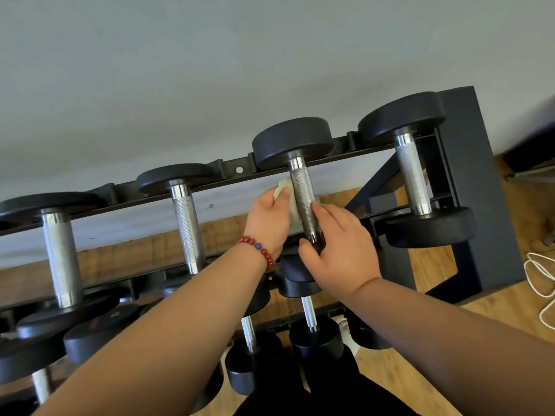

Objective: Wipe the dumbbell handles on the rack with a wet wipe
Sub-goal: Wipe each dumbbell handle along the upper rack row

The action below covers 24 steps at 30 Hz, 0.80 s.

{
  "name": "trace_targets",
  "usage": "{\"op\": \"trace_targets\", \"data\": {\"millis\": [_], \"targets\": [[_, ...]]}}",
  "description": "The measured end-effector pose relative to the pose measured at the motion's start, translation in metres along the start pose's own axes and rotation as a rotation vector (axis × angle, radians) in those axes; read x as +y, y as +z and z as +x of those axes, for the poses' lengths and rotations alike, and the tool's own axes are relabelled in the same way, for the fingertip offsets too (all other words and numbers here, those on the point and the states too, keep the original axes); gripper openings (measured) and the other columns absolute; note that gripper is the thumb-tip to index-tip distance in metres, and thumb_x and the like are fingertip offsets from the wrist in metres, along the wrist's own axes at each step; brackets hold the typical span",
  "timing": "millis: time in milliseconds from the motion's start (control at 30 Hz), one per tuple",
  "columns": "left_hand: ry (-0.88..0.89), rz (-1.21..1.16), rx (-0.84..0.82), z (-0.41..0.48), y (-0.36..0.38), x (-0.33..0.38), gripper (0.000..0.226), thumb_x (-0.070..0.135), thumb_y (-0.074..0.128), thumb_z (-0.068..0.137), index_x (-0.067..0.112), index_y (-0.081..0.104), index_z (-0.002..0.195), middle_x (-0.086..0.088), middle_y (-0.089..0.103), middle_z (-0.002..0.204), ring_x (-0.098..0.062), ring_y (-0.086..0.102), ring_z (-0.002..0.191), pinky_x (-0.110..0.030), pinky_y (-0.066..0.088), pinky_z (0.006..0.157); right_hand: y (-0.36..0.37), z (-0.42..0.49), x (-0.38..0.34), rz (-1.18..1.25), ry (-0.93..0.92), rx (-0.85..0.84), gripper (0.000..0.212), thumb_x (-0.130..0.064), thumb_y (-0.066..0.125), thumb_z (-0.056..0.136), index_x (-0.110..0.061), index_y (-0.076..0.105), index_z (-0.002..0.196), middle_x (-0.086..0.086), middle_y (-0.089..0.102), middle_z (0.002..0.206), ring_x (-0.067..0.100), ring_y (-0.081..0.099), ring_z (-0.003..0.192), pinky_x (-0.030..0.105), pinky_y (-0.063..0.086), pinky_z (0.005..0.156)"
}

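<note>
Several black dumbbells with knurled steel handles lie across the top tier of a dark rack [234, 169]. My left hand [267, 217], with a red bead bracelet on its wrist, holds a white wet wipe [288, 193] against the left side of one dumbbell handle [303, 193], the third from the left. My right hand [339, 247] grips the near end of that same handle, thumb under it and fingers along its right side. The near head of this dumbbell [297, 274] sits partly hidden under my hands.
Neighbouring handles stand left [187, 226] and right [413, 175] of the one I touch. Smaller dumbbells [312, 328] fill the lower tier. A grey wall is behind the rack. A white cable [540, 283] lies on the wooden floor at right.
</note>
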State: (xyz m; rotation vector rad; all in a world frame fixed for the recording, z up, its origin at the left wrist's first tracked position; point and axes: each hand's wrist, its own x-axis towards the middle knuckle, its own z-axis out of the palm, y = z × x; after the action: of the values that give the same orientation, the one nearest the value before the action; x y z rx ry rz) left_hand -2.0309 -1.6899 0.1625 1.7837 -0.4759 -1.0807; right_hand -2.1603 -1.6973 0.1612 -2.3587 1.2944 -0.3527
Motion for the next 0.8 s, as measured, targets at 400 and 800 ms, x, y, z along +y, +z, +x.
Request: {"op": "trace_targets", "data": {"millis": [400, 800], "targets": [[-0.015, -0.196, 0.14, 0.016, 0.007, 0.014, 0.028, 0.026, 0.044, 0.102, 0.026, 0.059, 0.078, -0.003, 0.062, 0.085, -0.02, 0.059, 0.086, -0.042, 0.051, 0.089, -0.001, 0.0, 0.001, 0.008, 0.001, -0.008, 0.066, -0.044, 0.045, 0.08, -0.011, 0.053, 0.136, 0.002, 0.057, 0.131, 0.02, 0.05, 0.122, 0.035, 0.037, 0.103], [0.059, -0.103, 0.113, 0.008, 0.009, 0.018, 0.031, 0.027, 0.04, 0.104, 0.024, 0.057, 0.078, 0.0, 0.057, 0.078, -0.014, 0.054, 0.075, -0.036, 0.049, 0.076, -0.003, 0.0, 0.0, 0.024, 0.023, -0.029, 0.063, -0.039, 0.051, 0.081, -0.011, 0.052, 0.137, 0.002, 0.055, 0.133, 0.02, 0.047, 0.125, 0.038, 0.037, 0.104]]}}
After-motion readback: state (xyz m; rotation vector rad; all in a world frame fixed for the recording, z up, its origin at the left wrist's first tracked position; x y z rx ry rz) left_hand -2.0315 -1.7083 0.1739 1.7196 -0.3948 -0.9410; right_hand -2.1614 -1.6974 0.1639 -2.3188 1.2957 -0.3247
